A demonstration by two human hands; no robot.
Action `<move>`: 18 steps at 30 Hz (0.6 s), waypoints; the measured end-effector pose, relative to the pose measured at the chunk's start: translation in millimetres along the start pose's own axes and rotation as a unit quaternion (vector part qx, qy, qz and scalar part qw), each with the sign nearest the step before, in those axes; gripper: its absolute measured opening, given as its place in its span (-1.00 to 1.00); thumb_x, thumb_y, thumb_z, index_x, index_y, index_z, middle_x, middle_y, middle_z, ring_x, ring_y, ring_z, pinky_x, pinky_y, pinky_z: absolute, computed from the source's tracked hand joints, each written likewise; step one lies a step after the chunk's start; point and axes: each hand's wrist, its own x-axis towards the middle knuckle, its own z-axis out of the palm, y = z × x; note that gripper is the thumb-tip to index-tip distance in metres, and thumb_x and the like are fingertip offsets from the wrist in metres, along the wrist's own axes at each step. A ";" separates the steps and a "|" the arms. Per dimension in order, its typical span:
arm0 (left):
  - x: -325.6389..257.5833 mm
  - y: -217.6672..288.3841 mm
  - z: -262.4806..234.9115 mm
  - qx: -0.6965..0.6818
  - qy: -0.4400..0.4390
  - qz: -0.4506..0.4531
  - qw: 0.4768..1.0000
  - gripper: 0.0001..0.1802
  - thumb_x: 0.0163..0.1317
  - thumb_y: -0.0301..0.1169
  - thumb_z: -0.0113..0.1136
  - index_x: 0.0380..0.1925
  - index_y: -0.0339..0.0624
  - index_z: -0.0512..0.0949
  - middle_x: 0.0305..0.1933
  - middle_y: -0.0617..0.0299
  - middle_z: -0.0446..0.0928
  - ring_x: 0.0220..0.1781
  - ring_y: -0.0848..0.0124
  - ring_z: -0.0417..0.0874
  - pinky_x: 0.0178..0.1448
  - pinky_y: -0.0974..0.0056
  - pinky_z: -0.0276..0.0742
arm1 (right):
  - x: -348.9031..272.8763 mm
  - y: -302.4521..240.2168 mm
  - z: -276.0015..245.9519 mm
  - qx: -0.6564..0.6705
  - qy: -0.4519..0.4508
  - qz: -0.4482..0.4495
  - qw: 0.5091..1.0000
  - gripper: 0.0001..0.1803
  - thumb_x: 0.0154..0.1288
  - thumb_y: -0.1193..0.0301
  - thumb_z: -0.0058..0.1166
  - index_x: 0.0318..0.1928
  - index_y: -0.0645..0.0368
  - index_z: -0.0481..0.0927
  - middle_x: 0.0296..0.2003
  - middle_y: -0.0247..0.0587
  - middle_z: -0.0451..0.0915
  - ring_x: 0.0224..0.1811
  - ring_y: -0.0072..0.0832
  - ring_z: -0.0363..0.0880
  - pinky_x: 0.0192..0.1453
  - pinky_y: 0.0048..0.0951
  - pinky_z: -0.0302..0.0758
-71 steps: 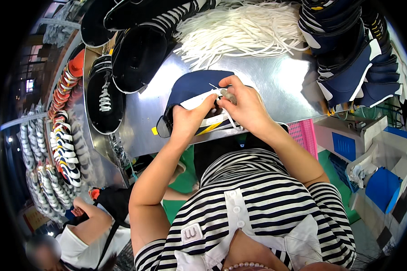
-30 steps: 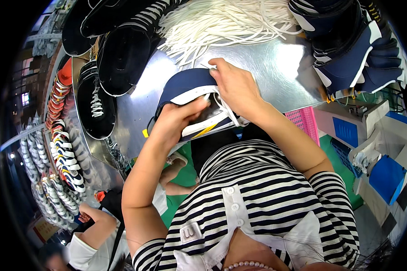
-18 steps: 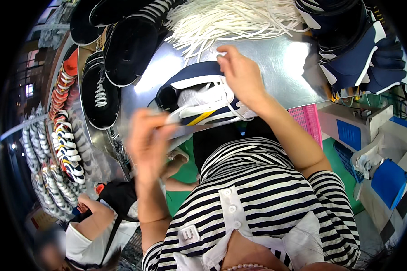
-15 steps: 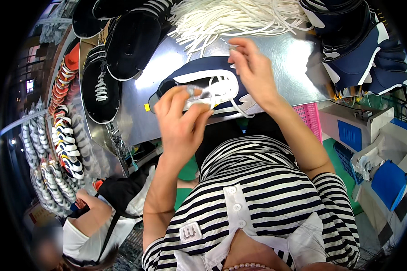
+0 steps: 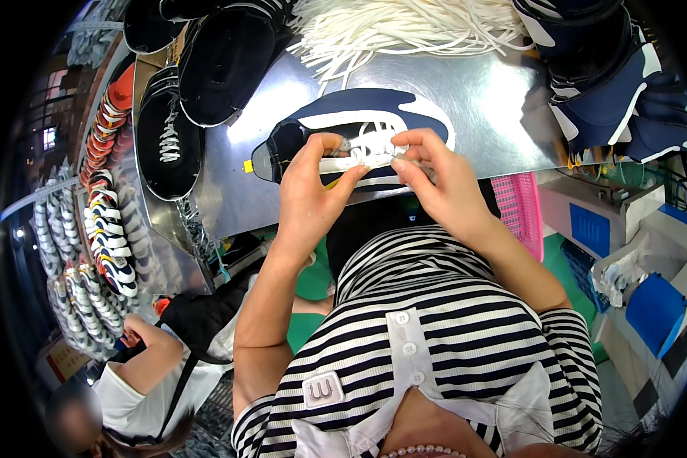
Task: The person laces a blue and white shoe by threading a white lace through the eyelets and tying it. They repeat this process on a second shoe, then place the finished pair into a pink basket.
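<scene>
On the metal bench in front of me lies a navy and white shoe upper [image 5: 359, 99], toe to the right and heel to the left. A white shoelace [image 5: 375, 137] crosses part of its opening. My left hand [image 5: 315, 183] is closed on the near edge of the shoe upper, thumb and fingers pinching beside the lacing. From the right, my right hand [image 5: 444, 175] pinches the shoelace close to the eyelets, its thumb and fingertips nearly together. The lace end inside the right fingers is too small to make out.
A pile of loose white laces [image 5: 412, 30] lies at the bench's far side. Black shoe uppers [image 5: 225, 69] sit at left, and stacked navy uppers [image 5: 607, 99] at right. A pink basket [image 5: 517, 206] stands below the bench. Another person's arm [image 5: 156, 355] is at lower left.
My right hand has come down and left from beyond the shoe upper to the lacing. My left hand stays near the same edge, and more of the shoe upper shows.
</scene>
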 end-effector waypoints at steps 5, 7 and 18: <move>-4.4 -7.3 -5.9 0.037 0.016 0.122 0.992 -0.77 -0.01 -0.59 0.41 -0.35 -0.22 0.56 -0.16 0.14 0.59 0.03 0.20 0.54 0.08 0.20 0.46 | 9.5 -5.0 -4.3 0.118 -0.045 0.061 0.990 -0.73 0.33 0.39 0.23 -0.05 0.27 0.56 -0.40 -0.39 0.65 -0.42 -0.78 0.45 -0.37 -0.57 0.38; -13.2 -1.7 -10.1 -0.059 0.052 0.137 0.987 -0.74 -0.05 -0.60 0.43 -0.36 -0.20 0.56 -0.09 0.15 0.58 0.07 0.16 0.52 0.12 0.16 0.45 | 10.1 -7.3 -5.1 0.182 -0.079 0.125 0.972 -0.74 0.37 0.36 0.19 -0.03 0.24 0.58 -0.50 -0.54 0.47 -0.53 -0.84 0.27 -0.48 -0.67 0.17; -34.0 10.5 -19.1 0.081 0.032 0.260 0.962 -0.68 -0.14 -0.54 0.48 -0.35 -0.11 0.58 0.09 0.13 0.54 0.22 0.05 0.45 0.21 0.05 0.36 | 4.7 -21.4 5.5 0.464 -0.206 0.265 0.820 -0.76 0.47 0.33 0.07 -0.08 0.28 0.57 -0.60 -0.58 0.31 -0.66 -0.84 0.14 -0.62 -0.75 0.04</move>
